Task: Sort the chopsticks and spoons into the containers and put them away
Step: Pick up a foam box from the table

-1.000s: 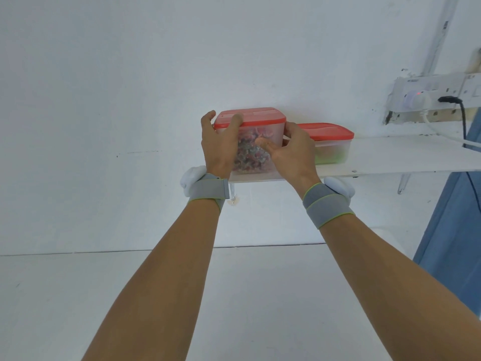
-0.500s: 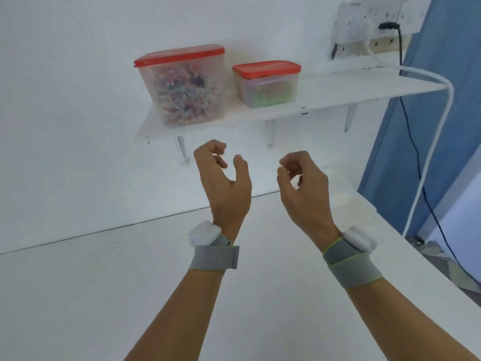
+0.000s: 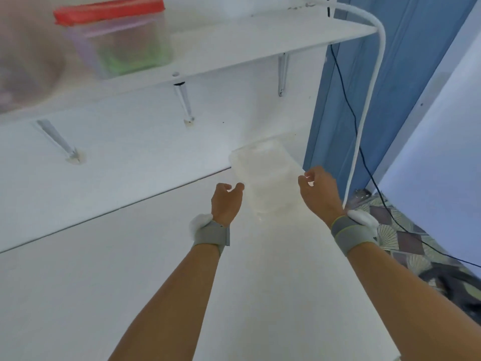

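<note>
Containers: red-lidded container [image 3: 114, 37] sits on the wall shelf [image 3: 234, 45], far left, blurred, green contents showing through the clear wall. A second blurred container [image 3: 23, 61] sits at the left edge on the same shelf, contents unreadable. Clear empty tub [image 3: 265, 178] stands on the white table [image 3: 104, 295], far side, near the wall. Left hand [image 3: 226, 201] hovers just left of the tub, fingers loosely curled, holding nothing. Right hand [image 3: 318, 191] hovers just right of it, fingers also loosely curled, nothing gripped. Contact with the tub: cannot tell. Grey wrist straps on both arms. Black cable [image 3: 348, 105] and white hose [image 3: 364, 121] hang along the blue panel on the right.
</note>
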The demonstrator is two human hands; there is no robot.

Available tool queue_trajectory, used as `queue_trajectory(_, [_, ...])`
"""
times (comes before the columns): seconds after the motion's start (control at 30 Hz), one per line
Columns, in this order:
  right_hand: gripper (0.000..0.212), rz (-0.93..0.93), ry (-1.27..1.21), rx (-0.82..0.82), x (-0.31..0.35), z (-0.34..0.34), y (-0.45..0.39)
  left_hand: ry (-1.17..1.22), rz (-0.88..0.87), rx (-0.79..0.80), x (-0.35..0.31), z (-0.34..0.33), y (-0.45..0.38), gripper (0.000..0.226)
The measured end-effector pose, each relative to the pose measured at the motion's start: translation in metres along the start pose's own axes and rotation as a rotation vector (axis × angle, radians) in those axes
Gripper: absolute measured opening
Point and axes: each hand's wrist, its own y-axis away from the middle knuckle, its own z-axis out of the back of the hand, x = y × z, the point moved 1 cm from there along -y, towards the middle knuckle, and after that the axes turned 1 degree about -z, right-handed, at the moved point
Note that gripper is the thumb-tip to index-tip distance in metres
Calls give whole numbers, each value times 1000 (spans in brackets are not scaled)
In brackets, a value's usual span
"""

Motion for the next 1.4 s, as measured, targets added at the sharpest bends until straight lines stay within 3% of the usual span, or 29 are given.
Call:
queue_trajectory(0.07, [15,-60,6,50,-12,2,-45,10,95,-11,3,-31,-35,91])
queue_trajectory(0.1, [18,-89,27,79,-17,-1,-63,-3,142,-22,7,-41,-47,96])
queue_trajectory(0.27, [51,-239,30,333,-23,-22,-116,-43,281,-119,10,-72,-69,103])
queue_trajectory(0.4, [64,-325,64,524,-33,-38,-140,-67,289,-158,8,-89,-77,84])
queue_trajectory(0.53, [62,-331,18,604,-33,-47,-148,-18,280,-203,11,-98,-85,68])
queue_trajectory(0.8, [43,-239,-108,534,-20,-31,-120,95,237,-183,2,-74,-59,36])
queue_trajectory(1.07, [37,-204,-303,454,16,24,-38,216,106,-133,-6,-26,20,63])
queue_trajectory(1.23, [37,-177,-402,429,41,65,28,192,0,-165,-13,2,88,50])
queue_trajectory(1.4, [42,-115,-498,362,55,108,97,217,-101,-178,-24,26,163,64])
